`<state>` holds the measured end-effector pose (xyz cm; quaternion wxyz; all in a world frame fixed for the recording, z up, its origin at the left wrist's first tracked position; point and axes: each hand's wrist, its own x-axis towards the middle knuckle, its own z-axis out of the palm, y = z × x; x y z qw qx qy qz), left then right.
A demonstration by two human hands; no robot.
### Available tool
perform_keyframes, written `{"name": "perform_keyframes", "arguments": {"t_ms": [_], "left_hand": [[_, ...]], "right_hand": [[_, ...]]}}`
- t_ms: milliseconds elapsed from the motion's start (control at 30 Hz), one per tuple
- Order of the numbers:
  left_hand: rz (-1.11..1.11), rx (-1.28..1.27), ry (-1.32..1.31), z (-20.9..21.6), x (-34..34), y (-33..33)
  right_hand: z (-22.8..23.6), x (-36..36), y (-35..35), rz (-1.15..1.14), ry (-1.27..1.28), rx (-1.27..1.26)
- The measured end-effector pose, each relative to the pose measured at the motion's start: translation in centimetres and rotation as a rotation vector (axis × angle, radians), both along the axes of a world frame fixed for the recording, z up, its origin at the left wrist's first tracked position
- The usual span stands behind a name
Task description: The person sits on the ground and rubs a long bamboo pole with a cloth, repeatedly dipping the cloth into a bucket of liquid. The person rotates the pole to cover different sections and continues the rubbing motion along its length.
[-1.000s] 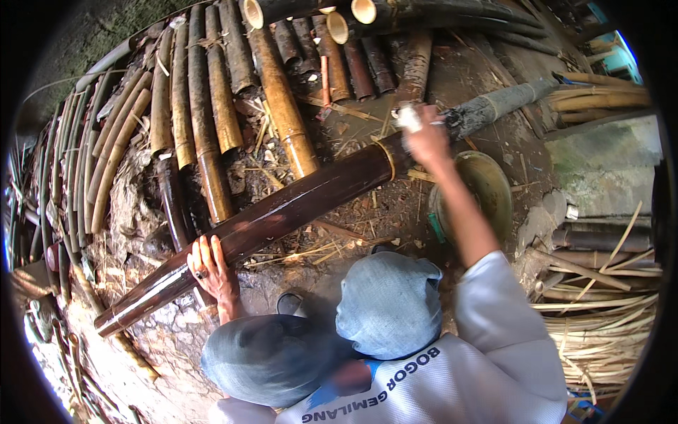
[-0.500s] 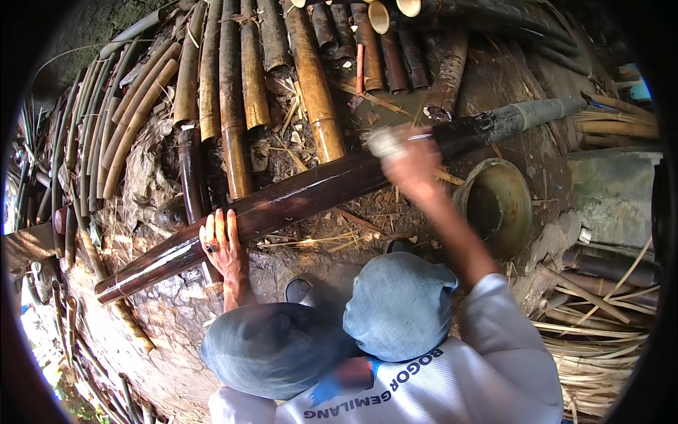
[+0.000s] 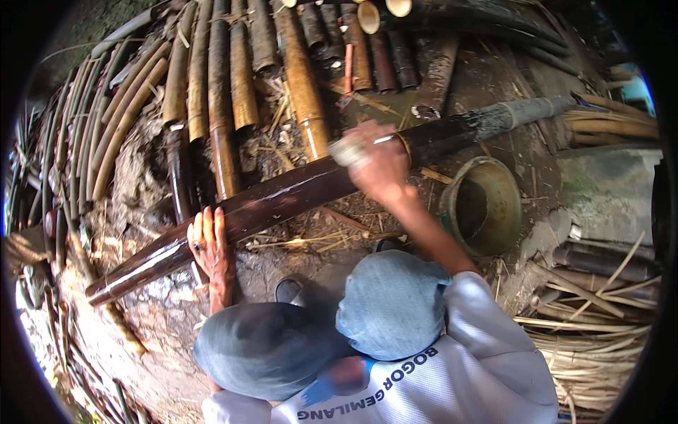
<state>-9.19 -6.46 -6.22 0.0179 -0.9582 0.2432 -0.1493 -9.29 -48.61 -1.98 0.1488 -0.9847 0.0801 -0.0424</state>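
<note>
A long, dark, wet bamboo pole (image 3: 289,191) slants across in front of me, low at the left and higher at the right, where its end is pale grey. My left hand (image 3: 210,247) rests on its left part, fingers stretched out flat over the top, a ring on one finger. Around a pale, blurred pad (image 3: 347,152) the fingers of my right hand (image 3: 381,169) are closed, at the pole's upper side near the middle. Motion smears that hand, so the pad's exact kind is unclear.
Several bamboo poles (image 3: 304,78) lie side by side beyond the pole. A round bucket (image 3: 514,212) stands on the near side, right of my right forearm. Thin split strips (image 3: 593,360) are heaped at the lower right, below a grey block (image 3: 611,187). My knees (image 3: 392,304) are close below.
My right hand has slid left along the pole with the pad. My left hand keeps its place on the pole. The whole view has shifted slightly.
</note>
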Motion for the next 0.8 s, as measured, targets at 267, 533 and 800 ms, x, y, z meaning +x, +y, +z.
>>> {"name": "perform_keyframes", "arguments": {"t_ms": [267, 533, 800], "left_hand": [[0.033, -0.088, 0.201, 3.3, 1.9, -1.7], [-0.128, -0.063, 0.528, 6.1, 9.8, 0.3], [-0.181, -0.056, 0.797, 6.3, 14.1, 0.0]], "right_hand": [[-1.8, 1.2, -4.8, -0.374, 0.072, -0.084], [-2.0, 2.5, -1.7, -0.238, -0.061, 0.071], [-1.0, 4.2, -0.9, -0.294, 0.033, 0.028]]}}
